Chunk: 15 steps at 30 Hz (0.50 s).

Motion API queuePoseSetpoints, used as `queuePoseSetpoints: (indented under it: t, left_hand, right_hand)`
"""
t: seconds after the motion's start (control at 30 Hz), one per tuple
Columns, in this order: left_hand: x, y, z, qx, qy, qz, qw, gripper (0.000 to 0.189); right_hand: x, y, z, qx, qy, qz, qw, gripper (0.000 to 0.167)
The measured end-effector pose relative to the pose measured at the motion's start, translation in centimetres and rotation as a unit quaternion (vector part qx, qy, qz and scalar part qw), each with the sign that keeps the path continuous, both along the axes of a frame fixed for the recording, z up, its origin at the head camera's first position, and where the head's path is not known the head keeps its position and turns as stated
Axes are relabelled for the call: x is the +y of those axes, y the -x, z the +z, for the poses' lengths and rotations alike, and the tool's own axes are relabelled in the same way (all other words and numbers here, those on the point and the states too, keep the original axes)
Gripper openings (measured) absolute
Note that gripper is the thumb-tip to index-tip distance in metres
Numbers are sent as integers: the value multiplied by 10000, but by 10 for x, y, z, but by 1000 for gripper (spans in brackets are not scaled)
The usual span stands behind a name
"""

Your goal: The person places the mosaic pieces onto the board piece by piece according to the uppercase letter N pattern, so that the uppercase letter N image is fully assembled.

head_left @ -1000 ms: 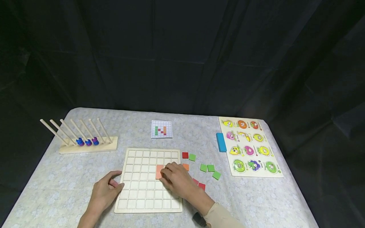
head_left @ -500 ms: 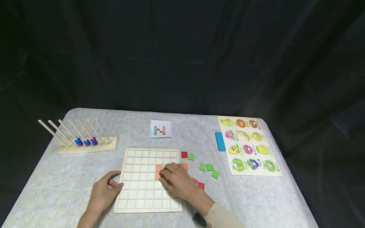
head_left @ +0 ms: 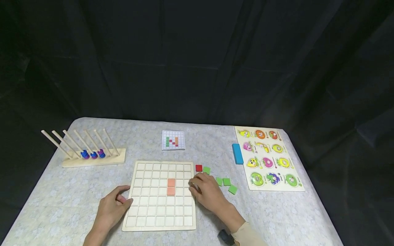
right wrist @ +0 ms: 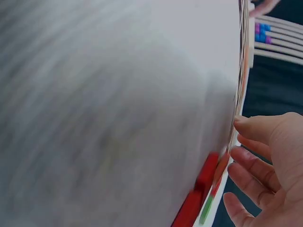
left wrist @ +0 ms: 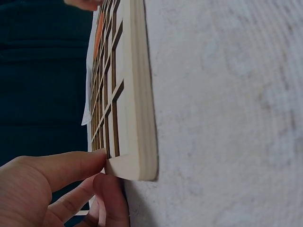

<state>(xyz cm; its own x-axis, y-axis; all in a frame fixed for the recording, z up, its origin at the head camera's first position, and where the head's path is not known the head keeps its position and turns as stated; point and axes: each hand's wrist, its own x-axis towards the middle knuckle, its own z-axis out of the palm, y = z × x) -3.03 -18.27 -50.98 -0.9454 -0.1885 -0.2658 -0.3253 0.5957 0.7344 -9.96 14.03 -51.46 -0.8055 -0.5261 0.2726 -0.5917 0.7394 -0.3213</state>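
A wooden grid board (head_left: 150, 229) lies flat, with two orange square tiles (head_left: 171, 187) in adjoining cells. Against its left edge rest the thumb and fingertips of my left hand (head_left: 111, 208). My right hand (head_left: 209, 194) is over the board's right edge, its fingers bent slightly and apart. In the right wrist view nothing shows between thumb and fingers. Near those fingers are red tiles (right wrist: 189, 208), another orange tile (right wrist: 221, 166) and a green tile (right wrist: 207, 209). From the head view my right hand hides some of these.
Several green tiles (head_left: 233, 189) and a red tile (head_left: 199, 168) lie right of the board. Behind it is a printed pattern card (head_left: 173, 140). A peg stand (head_left: 118, 157) with beads stands left; a blue block (head_left: 237, 154) and fruit puzzle (head_left: 271, 160) are right.
My right hand has drawn back rightward from the orange tiles to the board's right edge, leaving both tiles fully visible. My left hand stays at the board's left edge.
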Motion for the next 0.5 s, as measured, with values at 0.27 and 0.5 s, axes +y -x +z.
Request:
queuePoseSetpoints:
  t: [0.27,0.5]
  left_hand:
    - [-1,0,0,13,1,-22,10000,48]
    - [0,-1,0,59,24,-39,10000,47]
  right_hand:
    - [17,4,1,-190,301,-501,9981,21]
    - [25,8,-4,-228,420,-626,9969,29]
